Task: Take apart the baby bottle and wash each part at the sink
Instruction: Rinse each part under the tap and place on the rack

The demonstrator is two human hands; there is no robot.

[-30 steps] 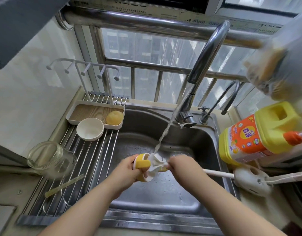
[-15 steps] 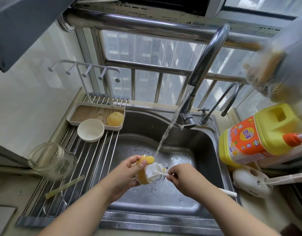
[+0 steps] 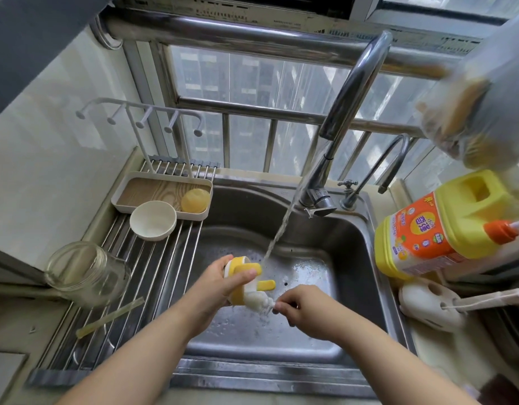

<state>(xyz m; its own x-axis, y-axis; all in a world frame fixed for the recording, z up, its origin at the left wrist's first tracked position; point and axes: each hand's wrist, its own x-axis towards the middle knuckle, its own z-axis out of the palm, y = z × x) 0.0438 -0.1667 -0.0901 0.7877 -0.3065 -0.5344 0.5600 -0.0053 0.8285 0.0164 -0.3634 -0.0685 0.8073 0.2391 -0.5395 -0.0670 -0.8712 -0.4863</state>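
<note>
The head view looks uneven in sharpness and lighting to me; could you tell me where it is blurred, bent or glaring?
Head view: daylight comes from the window behind the faucet; the hanging bag at upper right is smeared by blur; the wide lens bows the horizontal steel pipe; glare glints on the wet sink floor; the left hand, yellow bottle collar and right hand are fairly sharp.

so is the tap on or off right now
On: a stream of water runs from the faucet spout into the sink, landing just beside the yellow bottle collar.
</note>
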